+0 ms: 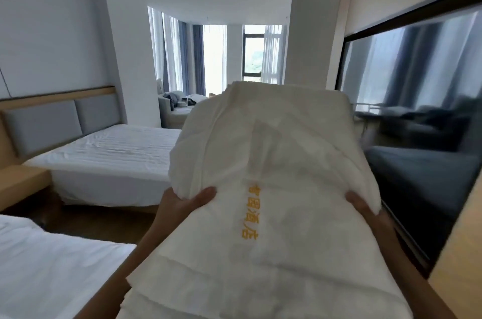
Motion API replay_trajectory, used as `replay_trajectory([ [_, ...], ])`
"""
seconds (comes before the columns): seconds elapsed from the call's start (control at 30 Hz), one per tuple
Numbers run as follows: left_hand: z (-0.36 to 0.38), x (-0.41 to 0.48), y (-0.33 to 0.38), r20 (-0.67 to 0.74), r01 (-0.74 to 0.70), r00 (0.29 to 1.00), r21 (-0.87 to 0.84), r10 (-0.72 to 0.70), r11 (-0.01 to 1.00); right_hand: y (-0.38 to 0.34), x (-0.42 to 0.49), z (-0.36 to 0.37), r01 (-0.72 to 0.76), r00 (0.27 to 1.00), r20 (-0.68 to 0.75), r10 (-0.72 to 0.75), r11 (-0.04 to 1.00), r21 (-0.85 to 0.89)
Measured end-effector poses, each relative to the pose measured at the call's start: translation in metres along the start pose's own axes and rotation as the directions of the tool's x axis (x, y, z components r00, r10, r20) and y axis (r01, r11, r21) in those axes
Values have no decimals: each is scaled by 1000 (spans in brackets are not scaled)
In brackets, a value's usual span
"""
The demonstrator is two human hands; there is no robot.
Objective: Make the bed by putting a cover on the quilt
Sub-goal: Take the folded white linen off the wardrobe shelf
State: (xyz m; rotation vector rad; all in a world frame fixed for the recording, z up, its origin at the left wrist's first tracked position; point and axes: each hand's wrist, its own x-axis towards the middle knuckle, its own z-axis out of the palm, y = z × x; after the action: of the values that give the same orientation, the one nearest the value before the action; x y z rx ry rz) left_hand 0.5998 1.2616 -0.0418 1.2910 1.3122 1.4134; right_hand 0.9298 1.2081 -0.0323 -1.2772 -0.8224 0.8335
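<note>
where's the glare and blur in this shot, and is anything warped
Head view: the window is blown out white and backlights the room; the dark wall panel mirrors the curtains, and its reflection is smeared by motion blur; the wide lens leans wall verticals outward near the frame edges; the linen and its yellow lettering are fairly sharp.

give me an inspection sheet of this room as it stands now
surface: far bed and near bed, both in white sheets
job's things: folded white bundle with yellow lettering, held up in front
clutter: small items on the sofa at the back, too small to tell
grippers: left hand and right hand grip the bundle's sides
cables: nothing seen
surroundings: dark screen on the right wall, curtains, window
</note>
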Motion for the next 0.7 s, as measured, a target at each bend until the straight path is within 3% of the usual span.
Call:
replay_trajectory([
  [0.17, -8, 148, -26, 9, 39, 999, 17, -39, 999, 10, 114, 94, -93, 996, 0, 93, 995, -34],
  [0.43, 0, 389, -71, -7, 115, 993, 49, -115, 992, 31, 314, 237, -127, 991, 28, 129, 991, -41],
  [0.6, 15, 534, -108, -77, 127, 990, 77, -121, 989, 75, 459, 321, -99, 988, 121, 100, 995, -14],
  [0.7, 17, 612, -109, -146, 138, 982, 123, -119, 983, 81, 529, 376, -120, 986, 104, 127, 990, -72],
])
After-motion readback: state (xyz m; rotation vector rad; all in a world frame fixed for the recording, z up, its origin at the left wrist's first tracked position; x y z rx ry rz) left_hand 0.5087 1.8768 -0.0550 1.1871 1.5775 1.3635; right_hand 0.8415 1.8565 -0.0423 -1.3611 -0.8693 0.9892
